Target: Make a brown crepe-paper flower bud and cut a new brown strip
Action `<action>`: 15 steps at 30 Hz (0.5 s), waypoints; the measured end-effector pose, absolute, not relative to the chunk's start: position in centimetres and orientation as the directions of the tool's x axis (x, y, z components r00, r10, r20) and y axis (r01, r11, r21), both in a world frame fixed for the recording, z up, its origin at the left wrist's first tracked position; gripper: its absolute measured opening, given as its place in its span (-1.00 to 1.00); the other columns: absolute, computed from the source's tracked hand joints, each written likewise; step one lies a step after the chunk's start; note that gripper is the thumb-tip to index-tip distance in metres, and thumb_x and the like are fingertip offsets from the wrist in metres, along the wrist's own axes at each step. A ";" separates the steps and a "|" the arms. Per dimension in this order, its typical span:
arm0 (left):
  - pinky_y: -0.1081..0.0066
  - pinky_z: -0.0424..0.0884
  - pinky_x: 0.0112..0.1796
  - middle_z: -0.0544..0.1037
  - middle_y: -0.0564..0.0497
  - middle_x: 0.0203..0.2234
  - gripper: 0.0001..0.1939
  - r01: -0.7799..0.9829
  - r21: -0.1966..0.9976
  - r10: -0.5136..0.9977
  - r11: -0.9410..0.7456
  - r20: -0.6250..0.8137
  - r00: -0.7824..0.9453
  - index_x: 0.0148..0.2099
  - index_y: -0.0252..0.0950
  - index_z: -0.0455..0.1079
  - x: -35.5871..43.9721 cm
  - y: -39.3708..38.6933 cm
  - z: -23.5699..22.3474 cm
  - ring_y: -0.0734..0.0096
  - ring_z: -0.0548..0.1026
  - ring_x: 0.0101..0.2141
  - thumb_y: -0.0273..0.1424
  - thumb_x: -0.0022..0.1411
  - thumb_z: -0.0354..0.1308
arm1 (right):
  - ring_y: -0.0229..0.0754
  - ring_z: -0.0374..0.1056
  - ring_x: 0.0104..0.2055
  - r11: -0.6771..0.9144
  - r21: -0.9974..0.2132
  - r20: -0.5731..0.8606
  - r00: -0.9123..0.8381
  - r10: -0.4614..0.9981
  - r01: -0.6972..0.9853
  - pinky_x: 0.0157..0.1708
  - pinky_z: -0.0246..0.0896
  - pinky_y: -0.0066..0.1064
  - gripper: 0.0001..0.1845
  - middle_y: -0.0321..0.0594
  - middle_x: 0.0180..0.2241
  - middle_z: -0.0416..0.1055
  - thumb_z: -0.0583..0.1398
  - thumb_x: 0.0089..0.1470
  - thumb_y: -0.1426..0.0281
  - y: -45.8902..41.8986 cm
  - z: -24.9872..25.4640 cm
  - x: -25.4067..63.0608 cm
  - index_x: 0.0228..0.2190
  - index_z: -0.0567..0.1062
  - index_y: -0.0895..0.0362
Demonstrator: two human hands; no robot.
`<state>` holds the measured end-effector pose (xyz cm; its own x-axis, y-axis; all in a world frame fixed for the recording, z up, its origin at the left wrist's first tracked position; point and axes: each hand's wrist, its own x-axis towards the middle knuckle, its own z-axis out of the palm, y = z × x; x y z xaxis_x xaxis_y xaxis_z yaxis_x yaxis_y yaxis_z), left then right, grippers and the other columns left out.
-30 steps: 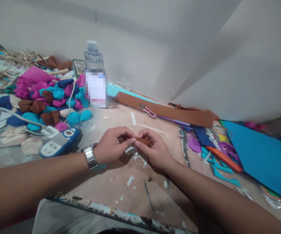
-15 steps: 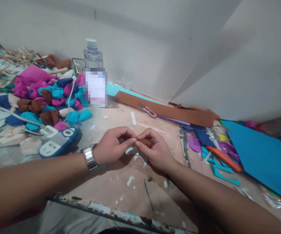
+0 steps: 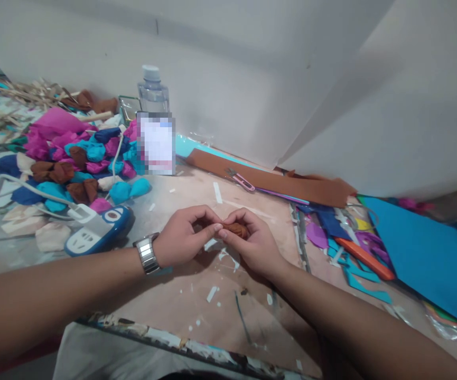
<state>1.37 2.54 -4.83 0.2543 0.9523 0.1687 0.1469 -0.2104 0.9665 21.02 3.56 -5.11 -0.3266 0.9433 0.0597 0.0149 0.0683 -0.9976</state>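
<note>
The left fingers [image 3: 211, 228] and right fingers [image 3: 228, 235] pinch a small, rounded, creased brown bundle [image 3: 235, 230] between them.

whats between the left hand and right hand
A twisted brown piece, held between the left hand and right hand, as the head view shows.

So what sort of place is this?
Probably a craft corner or small workshop: a work board spotted with what looks like dried glue, a heap of crumpled coloured bundles, and pink thread snips on brown sheet material.
</note>
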 end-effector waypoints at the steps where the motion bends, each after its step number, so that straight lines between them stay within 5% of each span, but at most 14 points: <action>1: 0.49 0.43 -0.42 0.51 0.10 -0.56 -0.79 0.143 0.968 0.952 -0.207 0.166 0.258 -0.19 -0.32 0.51 1.4 2.5 -4.8 0.50 0.46 -0.52 -0.26 0.39 0.26 | -0.32 0.27 -0.37 0.076 -0.997 0.066 -0.317 0.946 0.021 -0.36 0.18 -0.47 -0.64 -0.37 -0.39 0.39 0.45 0.05 0.20 3.6 -5.1 21.0 -0.28 0.46 0.11; 15: 0.54 0.37 -0.46 0.51 0.10 -0.51 -0.76 0.122 0.971 0.950 -0.206 0.169 0.262 -0.17 -0.32 0.49 1.2 2.6 -5.3 0.54 0.42 -0.51 -0.22 0.39 0.28 | -0.31 0.33 -0.33 0.048 -0.994 0.078 -0.324 0.943 -0.097 -0.29 0.24 -0.46 -0.69 -0.36 -0.34 0.45 0.48 0.02 0.33 3.5 -5.1 20.7 -0.24 0.51 0.09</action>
